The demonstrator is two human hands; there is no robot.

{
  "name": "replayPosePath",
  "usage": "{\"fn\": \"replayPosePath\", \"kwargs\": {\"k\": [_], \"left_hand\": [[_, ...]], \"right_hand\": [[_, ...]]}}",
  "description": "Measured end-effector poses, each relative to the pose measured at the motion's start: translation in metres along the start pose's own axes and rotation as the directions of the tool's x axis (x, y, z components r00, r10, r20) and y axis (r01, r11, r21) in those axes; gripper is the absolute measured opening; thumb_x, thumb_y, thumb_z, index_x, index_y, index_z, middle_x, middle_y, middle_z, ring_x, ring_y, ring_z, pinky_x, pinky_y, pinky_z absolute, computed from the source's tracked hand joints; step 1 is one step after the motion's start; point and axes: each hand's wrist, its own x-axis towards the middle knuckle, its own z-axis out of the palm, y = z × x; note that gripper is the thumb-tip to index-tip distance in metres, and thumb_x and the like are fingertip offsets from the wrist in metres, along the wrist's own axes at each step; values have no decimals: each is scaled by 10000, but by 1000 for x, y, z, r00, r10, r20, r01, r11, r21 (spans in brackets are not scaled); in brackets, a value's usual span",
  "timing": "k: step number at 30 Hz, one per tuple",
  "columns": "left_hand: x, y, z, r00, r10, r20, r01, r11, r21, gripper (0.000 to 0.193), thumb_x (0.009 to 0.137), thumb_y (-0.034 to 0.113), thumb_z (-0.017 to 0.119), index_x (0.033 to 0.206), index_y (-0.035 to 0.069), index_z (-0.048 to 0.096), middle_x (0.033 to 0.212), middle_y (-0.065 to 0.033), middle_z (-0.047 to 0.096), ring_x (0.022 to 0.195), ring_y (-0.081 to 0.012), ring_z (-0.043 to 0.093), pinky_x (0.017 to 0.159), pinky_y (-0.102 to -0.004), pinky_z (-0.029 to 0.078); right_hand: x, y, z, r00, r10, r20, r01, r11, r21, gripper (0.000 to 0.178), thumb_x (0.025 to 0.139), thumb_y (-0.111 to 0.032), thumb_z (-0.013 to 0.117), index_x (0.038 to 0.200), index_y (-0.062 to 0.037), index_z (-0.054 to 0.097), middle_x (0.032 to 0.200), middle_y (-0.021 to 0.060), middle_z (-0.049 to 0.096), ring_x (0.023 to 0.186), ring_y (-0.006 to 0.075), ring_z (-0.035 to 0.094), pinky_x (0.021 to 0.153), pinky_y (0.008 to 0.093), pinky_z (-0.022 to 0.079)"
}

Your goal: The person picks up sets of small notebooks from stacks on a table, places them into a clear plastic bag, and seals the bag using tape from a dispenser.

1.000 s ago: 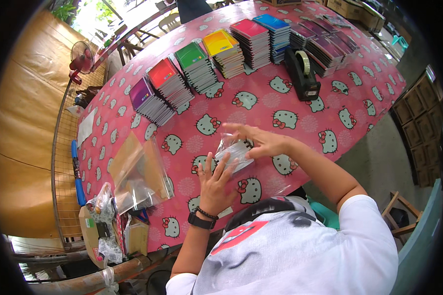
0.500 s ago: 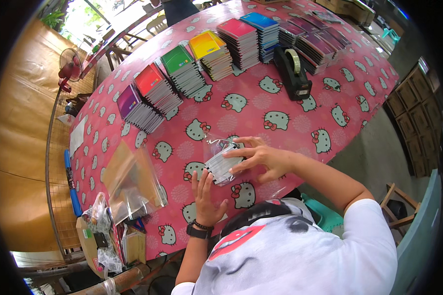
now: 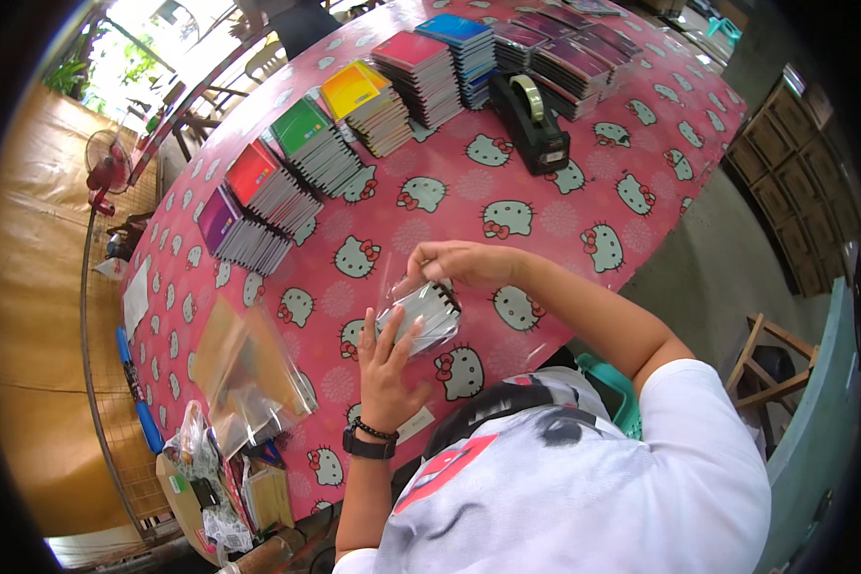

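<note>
Clear plastic film point(image 3: 438, 335) is glinting, smooth but creased, over a papery pad point(image 3: 425, 312); the table cover point(image 3: 469, 187) is shining like slick plastic; the notebook covers point(image 3: 298, 124) are gleaming glossily above matt paper edges; the tape dispenser point(image 3: 518, 124) is showing hard plastic; the shirt point(image 3: 584, 488) is looking like soft, matt cloth; the stool point(image 3: 784, 386) is showing dull wood.

Marked too small to read on notebooks point(image 3: 306, 136) toward eleven o'clock and on tape dispenser point(image 3: 530, 134) toward one.

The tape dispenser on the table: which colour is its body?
The tape dispenser's body is black, clearest in the head view.
</note>
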Motion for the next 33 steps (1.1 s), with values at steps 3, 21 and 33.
{"fn": "replayPosePath", "kwargs": {"k": [3,21,33], "left_hand": [[3,-3,2,1000,16,-11,-16,1000,-17,771,531,73,657,1278,165,490,1408,-95,356,1331,-396,223,1053,-491,253],[6,7,-9,999,31,27,-33,998,60,739,577,163,700,1281,199,478,1402,-110,360,1255,-399,348,1037,-495,294],[4,7,-7,999,44,26,-47,992,115,784,579,204,750,1308,207,461,1423,-145,320,1269,-360,357,1043,-476,300]], "right_hand": [[-9,-8,-24,913,-195,-358,114,965,-235,311,883,-252,577,1095,-28,540,1076,109,602,999,145,556,792,277,454],[-100,-73,-174,78,-909,-409,-329,364,-871,215,777,-262,689,773,-55,631,747,61,620,686,199,578,618,314,454],[-29,-65,-63,816,-107,-567,-119,931,-346,260,809,-288,675,783,-38,610,605,-24,501,473,75,437,411,249,324]]}}
